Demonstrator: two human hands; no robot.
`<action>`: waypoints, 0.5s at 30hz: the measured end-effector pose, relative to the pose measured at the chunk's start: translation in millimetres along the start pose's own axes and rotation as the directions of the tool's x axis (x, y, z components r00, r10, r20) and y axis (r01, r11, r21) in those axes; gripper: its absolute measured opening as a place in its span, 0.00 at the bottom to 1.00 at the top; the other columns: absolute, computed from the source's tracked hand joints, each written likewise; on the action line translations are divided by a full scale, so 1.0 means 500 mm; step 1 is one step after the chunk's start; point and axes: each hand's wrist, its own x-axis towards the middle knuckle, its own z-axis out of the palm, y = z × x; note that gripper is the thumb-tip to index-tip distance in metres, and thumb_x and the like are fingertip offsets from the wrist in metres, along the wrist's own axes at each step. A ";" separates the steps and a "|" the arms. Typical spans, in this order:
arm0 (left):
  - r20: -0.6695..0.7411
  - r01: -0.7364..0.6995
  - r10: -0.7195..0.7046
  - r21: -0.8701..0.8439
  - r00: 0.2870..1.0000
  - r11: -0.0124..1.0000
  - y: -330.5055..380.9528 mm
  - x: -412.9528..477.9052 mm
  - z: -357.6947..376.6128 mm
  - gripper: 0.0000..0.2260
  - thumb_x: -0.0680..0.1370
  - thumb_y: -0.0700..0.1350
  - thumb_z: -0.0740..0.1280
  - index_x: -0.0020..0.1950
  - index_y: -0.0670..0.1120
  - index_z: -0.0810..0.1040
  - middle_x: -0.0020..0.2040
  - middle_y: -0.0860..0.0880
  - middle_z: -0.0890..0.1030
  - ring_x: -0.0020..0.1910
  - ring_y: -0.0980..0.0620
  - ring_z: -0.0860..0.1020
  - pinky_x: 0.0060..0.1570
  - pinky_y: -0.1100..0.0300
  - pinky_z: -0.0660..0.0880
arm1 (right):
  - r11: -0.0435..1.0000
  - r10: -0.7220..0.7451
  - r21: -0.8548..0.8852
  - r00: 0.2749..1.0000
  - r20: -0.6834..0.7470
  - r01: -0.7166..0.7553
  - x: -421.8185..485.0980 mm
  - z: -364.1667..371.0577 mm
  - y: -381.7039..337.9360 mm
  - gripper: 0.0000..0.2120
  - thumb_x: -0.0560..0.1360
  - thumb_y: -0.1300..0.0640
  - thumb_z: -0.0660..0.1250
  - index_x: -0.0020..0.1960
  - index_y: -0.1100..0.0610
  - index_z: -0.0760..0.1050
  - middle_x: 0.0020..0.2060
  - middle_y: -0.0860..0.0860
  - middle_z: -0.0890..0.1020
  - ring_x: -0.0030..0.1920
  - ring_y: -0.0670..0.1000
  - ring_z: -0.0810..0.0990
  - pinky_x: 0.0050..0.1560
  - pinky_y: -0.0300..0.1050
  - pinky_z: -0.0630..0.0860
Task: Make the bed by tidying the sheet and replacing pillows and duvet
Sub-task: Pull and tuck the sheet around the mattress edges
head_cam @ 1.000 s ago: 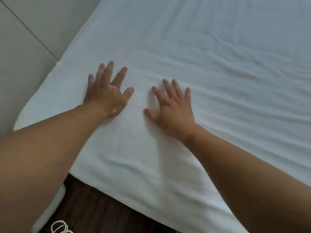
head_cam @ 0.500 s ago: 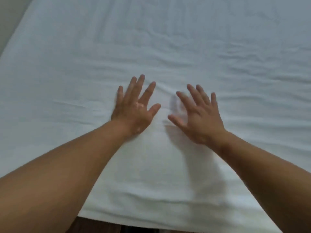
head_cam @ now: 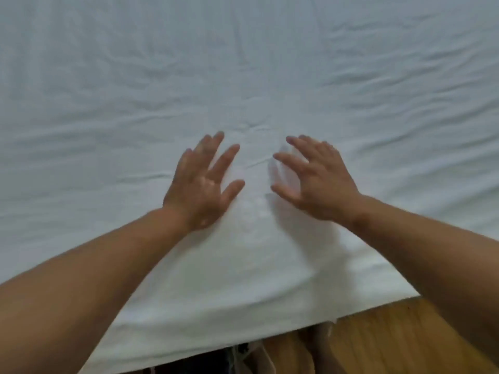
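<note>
Sheet (head_cam: 270, 76), white and creased, is covering the whole bed and filling nearly all of the view. Its near edge is hanging over the mattress side just above the wooden floor (head_cam: 399, 336). The left hand (head_cam: 201, 184) is lying palm-down on it near that edge, its fingers (head_cam: 224, 161) straight, spread wide and holding nothing. The right hand (head_cam: 316, 184) is sitting just beside it, likewise splayed and gripping nothing. A shadow is showing under its palm and its outline is blurring, so I cannot tell whether it is pressing the cloth or hovering just clear of it. Shallow ridges are running across the cloth on both sides, and a small pucker is sitting just beyond the fingertips.

By my reading, the smoothing step is under way. With no pillows or duvet showing, most of the task is looking undone.

The danger is lying in the push itself:

- **Slack moving, not going:** flat palms sliding away from the body are likely to be driving loose cloth ahead of them, heaping that pucker into a deeper fold.
- **Uneven pressure:** if one hand is bearing down harder than the other, the fabric may be twisting into a diagonal crease.
- **Edge pulling up:** a heavy drag may be hauling the near edge up onto the mattress top.
</note>
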 end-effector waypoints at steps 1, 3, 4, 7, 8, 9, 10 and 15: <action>0.069 0.091 -0.095 0.054 0.993 0.994 0.022 0.063 0.007 0.32 0.81 0.66 0.46 0.83 0.55 0.52 0.84 0.48 0.45 0.82 0.47 0.45 0.78 0.40 0.46 | 0.993 0.114 -0.015 0.992 0.051 -0.113 0.039 -0.004 0.041 0.34 0.74 0.29 0.56 0.77 0.42 0.64 0.80 0.52 0.60 0.79 0.56 0.56 0.77 0.62 0.54; 0.164 0.135 -0.168 0.191 0.972 0.972 0.080 0.128 0.050 0.33 0.80 0.69 0.40 0.82 0.59 0.39 0.82 0.51 0.35 0.80 0.48 0.34 0.77 0.38 0.36 | 0.966 0.260 -0.030 0.956 0.140 -0.258 0.042 0.022 0.109 0.38 0.75 0.25 0.48 0.81 0.39 0.48 0.82 0.48 0.46 0.81 0.52 0.43 0.78 0.65 0.43; 0.173 0.095 -0.139 0.241 0.975 0.966 0.114 0.131 0.072 0.33 0.79 0.70 0.38 0.81 0.60 0.36 0.82 0.50 0.33 0.80 0.47 0.32 0.75 0.36 0.34 | 0.956 0.294 -0.038 0.947 0.126 -0.292 0.008 0.042 0.135 0.39 0.75 0.25 0.44 0.81 0.40 0.43 0.82 0.47 0.43 0.81 0.51 0.41 0.78 0.65 0.41; 0.234 -0.191 0.126 0.281 0.964 0.941 0.223 0.055 0.125 0.34 0.78 0.72 0.38 0.82 0.60 0.40 0.82 0.49 0.35 0.80 0.45 0.34 0.74 0.32 0.38 | 0.922 0.388 -0.001 0.920 0.054 -0.388 -0.167 0.080 0.175 0.38 0.77 0.26 0.43 0.81 0.41 0.41 0.82 0.46 0.43 0.81 0.50 0.39 0.78 0.63 0.41; 0.265 -0.307 0.238 0.259 0.934 0.916 0.259 0.023 0.139 0.35 0.78 0.72 0.41 0.82 0.60 0.44 0.83 0.48 0.38 0.81 0.44 0.36 0.74 0.31 0.40 | 0.898 0.438 0.020 0.898 0.050 -0.439 -0.231 0.089 0.182 0.38 0.77 0.26 0.45 0.82 0.41 0.42 0.82 0.47 0.43 0.81 0.50 0.40 0.78 0.63 0.41; 0.298 -0.417 0.346 0.222 0.890 0.881 0.292 -0.010 0.152 0.35 0.79 0.72 0.44 0.83 0.58 0.48 0.83 0.47 0.42 0.81 0.42 0.39 0.74 0.30 0.42 | 0.875 0.482 0.031 0.875 0.046 -0.483 -0.288 0.095 0.187 0.38 0.77 0.27 0.47 0.82 0.42 0.44 0.82 0.47 0.45 0.81 0.51 0.42 0.79 0.63 0.42; 0.332 -0.540 0.469 0.169 0.819 0.824 0.321 -0.039 0.159 0.35 0.79 0.72 0.47 0.83 0.57 0.53 0.83 0.46 0.47 0.82 0.42 0.42 0.74 0.30 0.44 | 0.861 0.506 0.038 0.861 0.045 -0.508 -0.335 0.096 0.193 0.38 0.77 0.28 0.50 0.82 0.43 0.48 0.82 0.48 0.49 0.81 0.52 0.46 0.79 0.63 0.45; 0.244 -0.695 0.678 -0.022 0.694 0.719 0.393 0.065 0.158 0.27 0.82 0.63 0.56 0.79 0.53 0.64 0.81 0.45 0.61 0.80 0.46 0.57 0.77 0.40 0.57 | 0.834 0.551 0.176 0.807 -0.213 -0.523 -0.330 0.036 0.321 0.23 0.75 0.36 0.62 0.61 0.52 0.76 0.65 0.52 0.74 0.67 0.57 0.72 0.68 0.61 0.64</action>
